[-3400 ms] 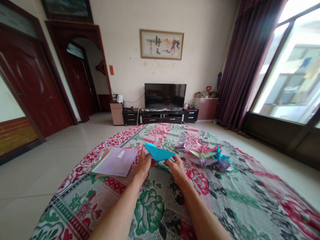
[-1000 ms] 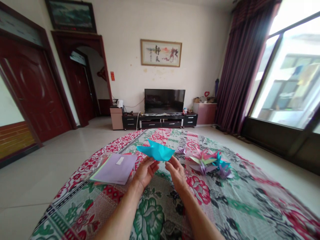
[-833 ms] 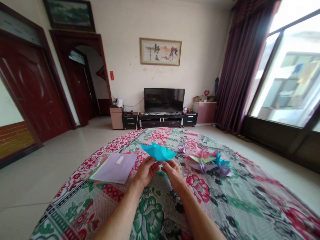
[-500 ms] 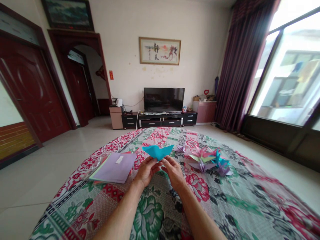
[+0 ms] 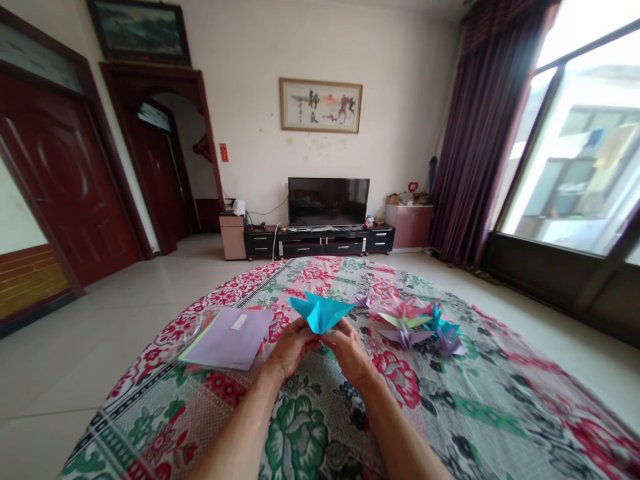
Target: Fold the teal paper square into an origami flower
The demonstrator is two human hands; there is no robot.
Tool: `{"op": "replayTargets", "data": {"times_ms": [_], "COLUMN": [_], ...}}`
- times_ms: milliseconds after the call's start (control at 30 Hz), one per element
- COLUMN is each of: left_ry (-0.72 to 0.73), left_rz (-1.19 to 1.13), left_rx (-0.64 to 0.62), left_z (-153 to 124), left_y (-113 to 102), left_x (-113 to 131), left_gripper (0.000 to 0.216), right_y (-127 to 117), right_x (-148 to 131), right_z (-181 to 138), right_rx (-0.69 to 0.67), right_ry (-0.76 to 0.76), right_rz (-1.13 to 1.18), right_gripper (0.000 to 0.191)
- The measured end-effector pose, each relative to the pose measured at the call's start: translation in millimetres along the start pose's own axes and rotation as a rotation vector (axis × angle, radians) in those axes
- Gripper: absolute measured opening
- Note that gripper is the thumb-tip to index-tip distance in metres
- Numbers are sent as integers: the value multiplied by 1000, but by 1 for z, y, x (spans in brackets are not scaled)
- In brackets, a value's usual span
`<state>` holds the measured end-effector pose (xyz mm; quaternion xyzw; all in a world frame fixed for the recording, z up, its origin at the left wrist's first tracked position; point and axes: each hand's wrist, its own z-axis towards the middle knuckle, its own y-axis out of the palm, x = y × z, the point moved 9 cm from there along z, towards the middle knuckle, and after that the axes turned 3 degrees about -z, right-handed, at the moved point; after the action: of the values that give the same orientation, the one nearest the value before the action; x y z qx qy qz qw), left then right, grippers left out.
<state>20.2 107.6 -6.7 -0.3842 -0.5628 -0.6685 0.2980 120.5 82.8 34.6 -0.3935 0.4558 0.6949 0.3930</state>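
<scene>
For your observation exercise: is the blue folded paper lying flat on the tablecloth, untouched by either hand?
No: the blue folded paper is raised above the tablecloth, pinched between the left hand and right hand.

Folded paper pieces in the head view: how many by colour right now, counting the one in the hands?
Teal, held by both hands: 1, the teal piece pinched between the left hand and right hand.
Teal on the cloth: 1, the teal figure.
Purple: 3.
Pink and green: 1.
Total: 6, though the cluster overlaps, so that count is approximate.

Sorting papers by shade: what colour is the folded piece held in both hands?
Bright blue folded paper, seen in the head view.
</scene>
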Motion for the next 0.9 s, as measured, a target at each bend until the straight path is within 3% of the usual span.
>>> {"op": "replayTargets", "data": {"times_ms": [567,900], "left_ry": [-7,46], "left_rz": [22,27], "left_rx": [25,78], "left_z": [-4,-1], "left_y": [5,-3], "left_x": [7,7], "left_gripper": [29,19], "right_y": [-17,-35], "right_x": [12,22], "right_z": [3,5], "right_rx": [34,255], "right_ry": [25,99], "right_rz": [-53,-4], "right_gripper": [25,28]}}
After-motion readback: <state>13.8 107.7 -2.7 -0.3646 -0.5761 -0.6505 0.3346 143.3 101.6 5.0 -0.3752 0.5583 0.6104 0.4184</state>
